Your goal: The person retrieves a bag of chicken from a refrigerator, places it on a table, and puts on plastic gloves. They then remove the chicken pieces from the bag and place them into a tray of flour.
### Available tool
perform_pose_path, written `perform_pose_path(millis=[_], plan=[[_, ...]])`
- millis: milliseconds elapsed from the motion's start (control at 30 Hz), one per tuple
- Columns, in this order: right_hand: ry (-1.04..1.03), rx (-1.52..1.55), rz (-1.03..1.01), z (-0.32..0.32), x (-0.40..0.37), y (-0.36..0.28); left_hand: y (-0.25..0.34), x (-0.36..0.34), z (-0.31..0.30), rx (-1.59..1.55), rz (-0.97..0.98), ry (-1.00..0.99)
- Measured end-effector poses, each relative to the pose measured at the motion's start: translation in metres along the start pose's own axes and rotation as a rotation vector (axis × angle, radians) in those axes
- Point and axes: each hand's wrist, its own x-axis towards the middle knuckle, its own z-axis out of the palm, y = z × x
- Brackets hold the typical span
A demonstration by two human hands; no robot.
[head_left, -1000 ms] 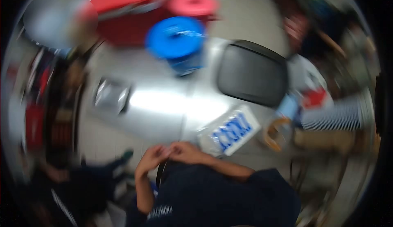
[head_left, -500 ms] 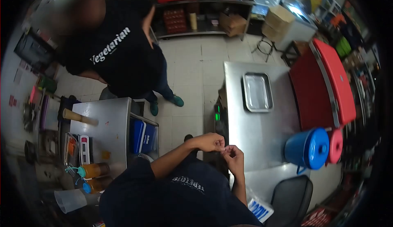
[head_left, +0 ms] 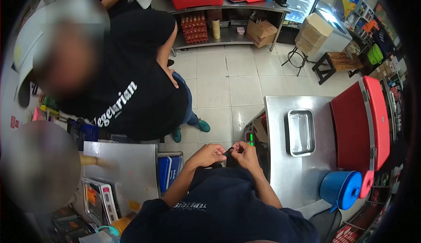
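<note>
In front of my dark shirt, my left hand (head_left: pixel 208 156) and my right hand (head_left: pixel 245 154) meet, fingers pinched together. Between their fingertips is a small dark thing (head_left: pixel 229 150), too small to name; both hands seem to grip it. To the right of my right hand stands a steel table (head_left: pixel 280 155) bearing a shallow metal tray (head_left: pixel 301 132). A device with a green lit display (head_left: pixel 250 138) sits just beyond my right hand.
A person in a black shirt (head_left: pixel 131 67) stands at the left, near a steel table (head_left: pixel 140 159) with a scale (head_left: pixel 107 199). A blurred round shape (head_left: pixel 39 166) is at far left. On the right are a red cooler (head_left: pixel 355 120) and a blue lidded bucket (head_left: pixel 340 188).
My view has shifted, so the tables sit lower in the picture. A dark thing now shows between my fingertips. The person at the left appears closer, and another person's arm shows at the top.
</note>
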Motion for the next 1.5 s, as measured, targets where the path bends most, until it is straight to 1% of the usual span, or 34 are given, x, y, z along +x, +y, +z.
perform_pose_path(millis=[67,100,167,300,367,433,467,533,567,600,667,700,767,833,867,933,967,1000,1033,1100,1133,1200,1233,1300,1333,1367,1400,1433,1500], plan=[[-0.032,-0.014,0.022,0.004,0.04,0.007,0.001,0.02,-0.022,0.028,-0.027,0.084],[-0.064,-0.029,0.029,0.005,0.065,0.007,0.0,0.034,-0.034,0.031,-0.03,0.08],[-0.049,-0.032,0.031,0.005,0.114,0.004,-0.001,0.064,-0.06,0.011,-0.049,0.106],[-0.067,-0.102,-0.001,-0.008,0.232,0.011,0.0,0.143,-0.121,-0.002,0.003,0.147],[-0.065,-0.114,0.0,-0.018,0.297,0.011,0.025,0.185,-0.159,-0.022,0.027,0.171],[-0.078,-0.158,-0.044,-0.027,0.358,0.01,0.053,0.226,-0.201,0.131,-0.067,0.118],[-0.095,-0.171,-0.044,-0.032,0.387,0.004,0.069,0.241,-0.221,0.158,-0.04,0.126],[-0.147,-0.181,-0.082,-0.036,0.445,-0.015,0.102,0.262,-0.261,0.171,-0.039,0.154],[-0.189,-0.194,-0.088,-0.033,0.47,-0.022,0.109,0.267,-0.276,0.187,-0.049,0.15],[-0.236,-0.242,-0.141,-0.027,0.495,-0.03,0.11,0.271,-0.291,0.175,-0.062,0.202],[-0.336,-0.275,-0.232,-0.01,0.544,-0.045,0.108,0.276,-0.316,0.134,-0.078,0.267],[-0.368,-0.273,-0.236,0.005,0.563,-0.053,0.105,0.275,-0.33,0.127,-0.085,0.297],[-0.505,-0.29,-0.365,0.035,0.605,-0.071,0.094,0.278,-0.354,0.078,-0.066,0.354],[-0.629,-0.302,-0.484,0.076,0.643,-0.089,0.085,0.282,-0.384,0.187,-0.147,0.364],[-0.68,-0.295,-0.532,0.097,0.665,-0.1,0.08,0.284,-0.402,0.174,-0.153,0.396],[-0.788,-0.3,-0.574,0.128,0.681,-0.12,0.07,0.283,-0.422,0.07,-0.168,0.426],[-0.807,-0.309,-0.569,0.145,0.697,-0.139,0.068,0.284,-0.443,0.029,-0.161,0.47],[-0.833,-0.322,-0.552,0.16,0.707,-0.151,0.058,0.283,-0.456,0.082,-0.107,0.537],[-0.881,-0.336,-0.583,0.173,0.717,-0.158,0.056,0.282,-0.468,0.054,-0.111,0.588],[-0.892,-0.336,-0.546,0.197,0.737,-0.17,0.053,0.279,-0.494,0.011,-0.105,0.629],[-0.968,-0.396,-0.512,0.207,0.746,-0.174,0.046,0.282,-0.499,-0.021,-0.117,0.674],[-1.089,-0.405,-0.529,0.23,0.765,-0.162,0.027,0.285,-0.513,0.045,-0.125,0.837],[-1.157,-0.403,-0.529,0.243,0.774,-0.158,0.027,0.279,-0.521,0.028,-0.14,0.895],[-1.276,-0.444,-0.536,0.265,0.787,-0.155,0.026,0.27,-0.533,-0.032,-0.296,0.913],[-1.374,-0.443,-0.492,0.279,0.794,-0.155,0.023,0.268,-0.538,-0.061,-0.309,0.96],[-1.42,-0.496,-0.606,0.291,0.803,-0.151,0.014,0.268,-0.54,-0.221,-0.396,0.999],[-1.485,-0.534,-0.601,0.304,0.81,-0.155,0.006,0.259,-0.547,-0.374,-0.483,1.031],[-1.543,-0.567,-0.596,0.307,0.792,-0.205,-0.004,0.252,-0.549,-0.383,-0.502,1.08],[-1.674,-0.559,-0.464,0.342,0.816,-0.174,-0.024,0.245,-0.542,-0.348,-0.567,1.2]])
